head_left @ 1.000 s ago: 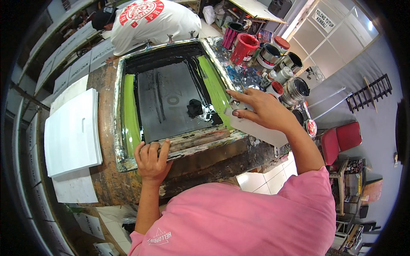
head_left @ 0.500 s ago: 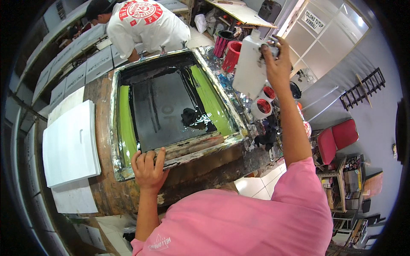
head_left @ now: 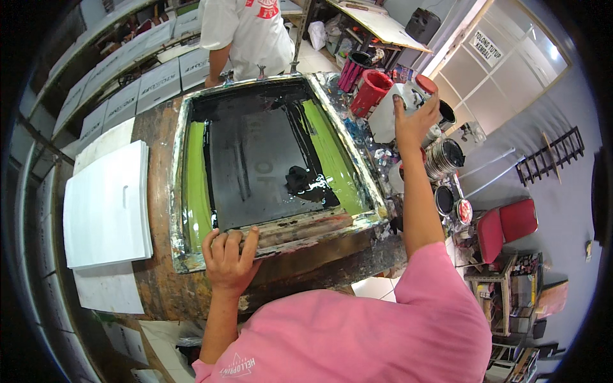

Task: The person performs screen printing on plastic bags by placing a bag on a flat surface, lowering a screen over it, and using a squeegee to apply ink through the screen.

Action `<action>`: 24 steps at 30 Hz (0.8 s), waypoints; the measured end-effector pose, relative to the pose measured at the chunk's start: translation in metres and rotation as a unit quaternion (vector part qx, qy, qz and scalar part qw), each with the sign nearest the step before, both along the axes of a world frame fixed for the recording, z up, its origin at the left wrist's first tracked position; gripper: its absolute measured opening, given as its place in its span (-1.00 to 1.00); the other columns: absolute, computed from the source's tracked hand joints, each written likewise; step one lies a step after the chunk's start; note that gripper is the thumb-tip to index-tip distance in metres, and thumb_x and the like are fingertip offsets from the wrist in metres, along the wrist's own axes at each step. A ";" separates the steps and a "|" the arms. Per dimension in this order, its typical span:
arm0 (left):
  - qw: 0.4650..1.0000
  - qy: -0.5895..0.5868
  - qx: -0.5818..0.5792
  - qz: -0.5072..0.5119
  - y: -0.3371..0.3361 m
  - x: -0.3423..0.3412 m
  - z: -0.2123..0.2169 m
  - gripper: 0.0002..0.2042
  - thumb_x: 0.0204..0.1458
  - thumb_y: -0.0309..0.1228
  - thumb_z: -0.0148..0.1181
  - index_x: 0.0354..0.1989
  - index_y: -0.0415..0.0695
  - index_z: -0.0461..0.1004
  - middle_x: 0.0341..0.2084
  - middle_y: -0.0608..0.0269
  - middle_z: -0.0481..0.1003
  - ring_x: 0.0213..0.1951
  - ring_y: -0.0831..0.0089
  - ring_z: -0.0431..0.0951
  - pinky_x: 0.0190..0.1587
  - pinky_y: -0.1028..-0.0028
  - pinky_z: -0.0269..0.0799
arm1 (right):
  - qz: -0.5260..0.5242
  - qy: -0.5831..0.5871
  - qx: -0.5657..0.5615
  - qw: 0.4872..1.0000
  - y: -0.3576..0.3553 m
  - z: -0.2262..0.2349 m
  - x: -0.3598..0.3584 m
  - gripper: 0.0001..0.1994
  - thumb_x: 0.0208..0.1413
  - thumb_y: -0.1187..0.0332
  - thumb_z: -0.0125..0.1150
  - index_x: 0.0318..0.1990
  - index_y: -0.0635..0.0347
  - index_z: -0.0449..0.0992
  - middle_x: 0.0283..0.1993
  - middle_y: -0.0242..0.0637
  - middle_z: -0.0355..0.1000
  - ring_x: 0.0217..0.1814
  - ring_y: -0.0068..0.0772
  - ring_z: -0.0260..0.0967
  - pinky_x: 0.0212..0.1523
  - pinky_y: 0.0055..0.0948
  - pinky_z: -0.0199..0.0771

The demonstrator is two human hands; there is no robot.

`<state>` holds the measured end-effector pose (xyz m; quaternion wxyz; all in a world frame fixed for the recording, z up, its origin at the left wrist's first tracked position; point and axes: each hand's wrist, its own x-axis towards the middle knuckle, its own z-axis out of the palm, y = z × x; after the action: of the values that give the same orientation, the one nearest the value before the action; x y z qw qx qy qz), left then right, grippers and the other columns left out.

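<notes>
**Head view: one hand on the frame, one among the paint pots**

I see the left hand lying flat on the near rail of the screen frame, fingers spread, gripping nothing. The right hand closes its fingers around a white sheet above the red cup. Just below those fingers stand open tins; a careless sweep could, I judge, tip one or smear the sheet.

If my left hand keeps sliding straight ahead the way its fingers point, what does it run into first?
The left hand rests on the near rail of the screen frame, fingers pointing away from the body. Going straight on, it would probably meet the black mesh inside the frame first, though depth is hard to judge.
</notes>
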<state>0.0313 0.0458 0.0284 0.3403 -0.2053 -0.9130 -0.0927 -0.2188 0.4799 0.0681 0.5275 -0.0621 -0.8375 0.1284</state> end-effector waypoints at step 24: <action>1.000 0.005 -0.003 0.009 -0.003 -0.002 0.006 -0.66 -0.03 -0.37 0.35 -0.02 0.07 0.63 -0.27 0.33 0.48 -0.16 0.32 0.48 0.14 0.06 0.45 | 0.480 -0.353 0.415 0.688 -0.159 0.014 0.062 -0.66 0.07 0.25 0.39 0.05 -0.11 0.71 -0.17 -0.52 0.56 -0.01 -0.37 0.38 0.08 -0.19 0.22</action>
<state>0.0297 0.0432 0.0343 0.3454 -0.1990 -0.9131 -0.0856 -0.1569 0.3208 0.0823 0.0313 0.5325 -0.8454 -0.0279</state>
